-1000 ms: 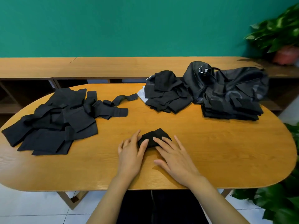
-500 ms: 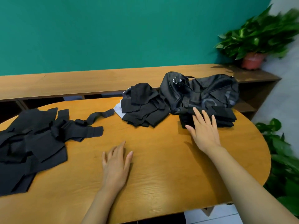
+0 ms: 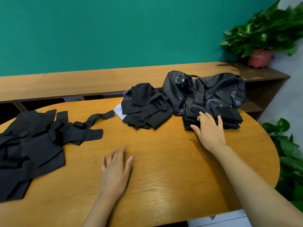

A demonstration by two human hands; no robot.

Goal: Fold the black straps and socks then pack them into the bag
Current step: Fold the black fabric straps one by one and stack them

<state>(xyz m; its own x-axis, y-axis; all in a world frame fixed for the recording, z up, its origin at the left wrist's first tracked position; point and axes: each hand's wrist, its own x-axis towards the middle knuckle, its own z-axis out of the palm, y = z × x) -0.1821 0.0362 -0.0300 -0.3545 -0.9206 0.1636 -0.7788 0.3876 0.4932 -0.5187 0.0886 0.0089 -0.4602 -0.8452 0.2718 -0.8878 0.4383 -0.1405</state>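
Right hand (image 3: 211, 130) lies flat, fingers straight, on the neat stack of folded black fabric pieces (image 3: 229, 119). It holds nothing and is probably squaring the stack. The stack sits against the front of the crumpled black mesh duffel bag (image 3: 205, 90), likely staged for packing.

Left hand (image 3: 116, 167) is flat and relaxed on the oval wooden table (image 3: 164, 185), also empty.

The unfolded heap of flat black straps (image 3: 32, 145) is at far left, well apart from the stack. The loose pile of black socks (image 3: 144, 108) is mid-table, just left of the bag.

A second ago both hands pressed a small folded black piece at table centre. That spot is now bare, and the piece presumably went onto the stack. Half a second ago the right hand was already there; now it is lower and its thumb is spread.
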